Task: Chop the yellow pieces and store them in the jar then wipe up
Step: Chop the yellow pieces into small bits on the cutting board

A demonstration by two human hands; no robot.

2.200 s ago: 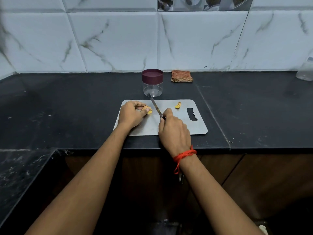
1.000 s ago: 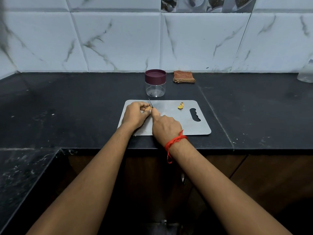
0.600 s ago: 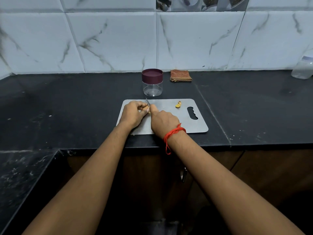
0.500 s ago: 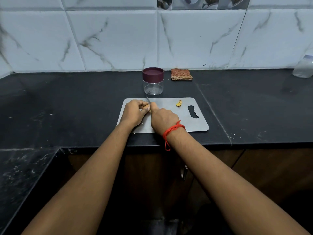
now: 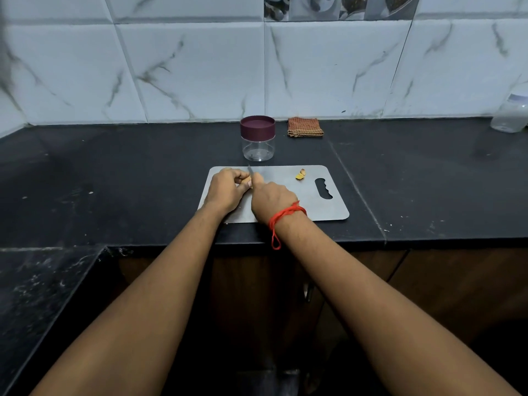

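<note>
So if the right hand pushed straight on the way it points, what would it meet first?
Likely the jar, just past the board; the right hand holds a knife aimed near its left side, so it might slip by.

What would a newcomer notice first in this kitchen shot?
The two hands meeting on the board: left hand holding a yellow piece, right hand holding a knife against it, red thread on its wrist. Behind the board stand a lidded jar and a folded cloth.
</note>
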